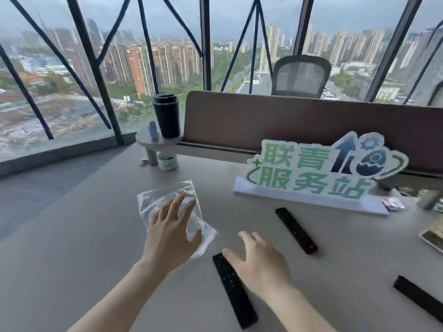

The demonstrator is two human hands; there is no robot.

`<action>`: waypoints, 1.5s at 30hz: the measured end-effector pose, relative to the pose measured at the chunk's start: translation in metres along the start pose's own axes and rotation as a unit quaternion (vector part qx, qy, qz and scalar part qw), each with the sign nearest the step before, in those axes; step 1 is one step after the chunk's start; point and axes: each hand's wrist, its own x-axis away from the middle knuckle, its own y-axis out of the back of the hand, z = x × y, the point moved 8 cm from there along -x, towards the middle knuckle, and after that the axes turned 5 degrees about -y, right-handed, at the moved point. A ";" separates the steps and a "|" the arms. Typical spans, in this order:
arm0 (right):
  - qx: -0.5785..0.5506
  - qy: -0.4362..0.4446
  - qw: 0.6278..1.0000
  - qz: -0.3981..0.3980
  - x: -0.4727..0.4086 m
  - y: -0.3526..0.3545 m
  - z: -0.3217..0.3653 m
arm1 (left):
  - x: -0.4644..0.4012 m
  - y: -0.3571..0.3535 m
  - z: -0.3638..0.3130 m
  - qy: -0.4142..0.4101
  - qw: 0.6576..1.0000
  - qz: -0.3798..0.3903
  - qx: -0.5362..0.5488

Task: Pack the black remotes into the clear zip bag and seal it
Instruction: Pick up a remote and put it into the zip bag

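Under the spread fingers of the left hand lies the clear zip bag on the surface, while the right hand, fingers loosely apart, should clamp the nearest remote lengthwise.

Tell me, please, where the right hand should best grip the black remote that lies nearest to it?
Probably across the nearest remote's narrow width near its far end, coming from above. It lies flat on the desk, long and slim, and the right hand hovers open beside that end.
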 end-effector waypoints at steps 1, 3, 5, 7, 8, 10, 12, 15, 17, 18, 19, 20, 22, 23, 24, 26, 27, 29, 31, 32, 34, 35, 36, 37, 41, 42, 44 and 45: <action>0.009 -0.040 0.998 0.039 0.009 -0.019 -0.007 | 0.012 -0.011 0.005 -0.008 1.000 0.020 -0.019; 0.041 -0.079 0.993 0.078 0.022 -0.044 -0.017 | 0.024 -0.026 0.016 -0.023 0.998 0.014 -0.049; 0.052 -0.093 0.991 0.079 0.040 -0.057 -0.019 | 0.035 -0.034 0.028 -0.028 0.997 0.003 -0.067; 0.063 -0.092 0.991 0.073 0.054 -0.063 -0.022 | 0.043 -0.032 0.034 -0.025 0.997 0.004 -0.073; 0.075 -0.087 0.991 0.067 0.057 -0.062 -0.024 | 0.042 -0.028 0.034 -0.013 0.998 0.002 -0.063; 0.043 -0.102 0.992 0.067 0.071 -0.058 -0.031 | 0.047 -0.022 0.031 -0.010 1.000 -0.001 -0.016; -0.117 -0.116 0.983 0.082 0.085 -0.049 -0.037 | 0.051 -0.019 0.019 -0.022 0.998 0.008 0.053; -0.299 -0.126 0.932 0.159 0.098 -0.034 -0.035 | 0.053 -0.014 -0.011 -0.090 0.994 0.011 0.066; -0.280 -0.116 0.930 0.206 0.093 -0.031 -0.026 | 0.052 -0.007 -0.028 -0.095 0.991 0.002 0.096; -0.270 -0.118 0.931 0.214 0.086 -0.032 -0.022 | 0.052 -0.001 -0.039 -0.097 0.989 -0.009 0.115; -0.283 -0.122 0.927 0.215 0.078 -0.033 -0.017 | 0.052 0.003 -0.049 -0.092 0.988 -0.010 0.126; -0.322 -0.125 0.914 0.214 0.070 -0.036 -0.010 | 0.052 0.004 -0.057 -0.087 0.988 -0.006 0.129; -0.417 -0.125 0.880 0.189 0.056 -0.039 0.000 | 0.050 0.008 -0.067 -0.076 0.988 -0.010 0.134; -0.442 -0.134 0.874 0.153 0.051 -0.036 -0.005 | 0.049 0.011 -0.068 -0.069 0.988 -0.020 0.134; -0.449 -0.149 0.875 0.104 0.049 -0.031 -0.018 | 0.047 0.011 -0.067 -0.065 0.988 -0.024 0.136; -0.412 -0.174 0.894 0.000 0.050 -0.018 -0.054 | 0.045 0.005 -0.066 -0.057 0.987 -0.017 0.149; -0.384 -0.189 0.903 -0.044 0.050 -0.010 -0.076 | 0.045 0.000 -0.066 -0.055 0.986 -0.009 0.154; -0.300 -0.218 0.921 -0.115 0.047 0.006 -0.117 | 0.047 -0.008 -0.070 -0.061 0.986 0.000 0.154; -0.182 -0.237 0.941 -0.157 0.031 0.017 -0.149 | 0.050 -0.011 -0.074 -0.068 0.986 -0.008 0.154; -0.137 -0.243 0.946 -0.163 0.019 0.018 -0.161 | 0.051 -0.012 -0.075 -0.067 0.985 -0.014 0.160; -0.076 -0.251 0.951 -0.163 -0.005 0.016 -0.176 | 0.054 -0.011 -0.072 -0.062 0.982 -0.028 0.174; -0.049 -0.251 0.953 -0.163 -0.015 0.015 -0.178 | 0.056 -0.012 -0.069 -0.061 0.982 -0.030 0.175; -0.018 -0.245 0.955 -0.165 -0.024 0.013 -0.178 | 0.058 -0.013 -0.066 -0.061 0.983 -0.030 0.171; 0.013 -0.236 0.958 -0.165 -0.031 0.011 -0.176 | 0.060 -0.016 -0.062 -0.057 0.985 -0.024 0.161; -0.010 -0.238 0.964 -0.122 -0.044 0.000 -0.178 | 0.060 -0.023 -0.050 -0.037 0.991 -0.008 0.131; -0.074 -0.237 0.964 -0.092 -0.043 -0.004 -0.180 | 0.058 -0.025 -0.050 -0.035 0.990 -0.005 0.134; -0.286 -0.236 0.928 -0.036 -0.032 -0.006 -0.180 | 0.053 -0.025 -0.053 -0.019 0.989 -0.009 0.148; -0.393 -0.240 0.888 -0.006 -0.020 -0.004 -0.180 | 0.049 -0.025 -0.054 -0.009 0.987 -0.018 0.158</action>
